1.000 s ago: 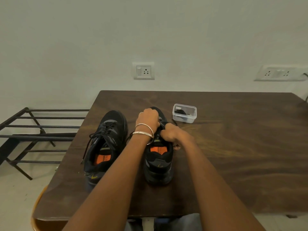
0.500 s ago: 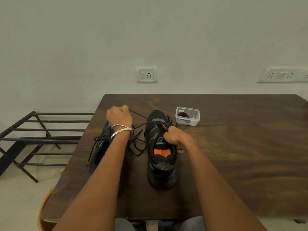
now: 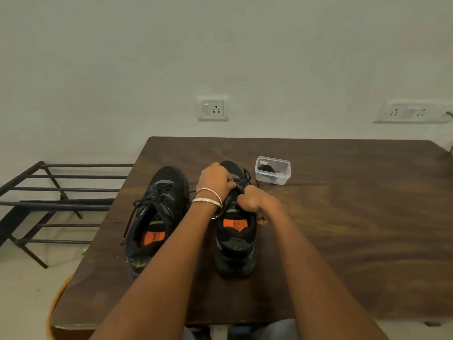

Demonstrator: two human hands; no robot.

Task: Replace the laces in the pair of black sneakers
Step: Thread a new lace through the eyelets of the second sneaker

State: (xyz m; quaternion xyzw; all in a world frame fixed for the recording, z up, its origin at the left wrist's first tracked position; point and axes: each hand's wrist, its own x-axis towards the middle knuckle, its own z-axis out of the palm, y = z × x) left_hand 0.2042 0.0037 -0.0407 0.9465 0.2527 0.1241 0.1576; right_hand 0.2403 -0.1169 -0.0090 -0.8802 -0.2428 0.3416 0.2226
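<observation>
Two black sneakers stand side by side on the dark wooden desk (image 3: pixel 343 217), toes toward the far edge and heels toward the near edge. The left sneaker (image 3: pixel 157 217) sits close to the desk's left edge, its orange insole showing and its lace loose, with one end trailing down toward that edge. The right sneaker (image 3: pixel 235 241) stands nearer the middle of the desk, just beside the first.

Both hands meet over the front of the right sneaker. The left hand (image 3: pixel 215 180), with two bangles on its wrist, has its fingers curled and pinches the black lace (image 3: pixel 241 184) above the eyelets. The right hand (image 3: pixel 252 201) is clenched around the tongue of that sneaker.

A small clear plastic box (image 3: pixel 272 170) holding something dark stands toward the far edge, just right of the right sneaker's toe.
</observation>
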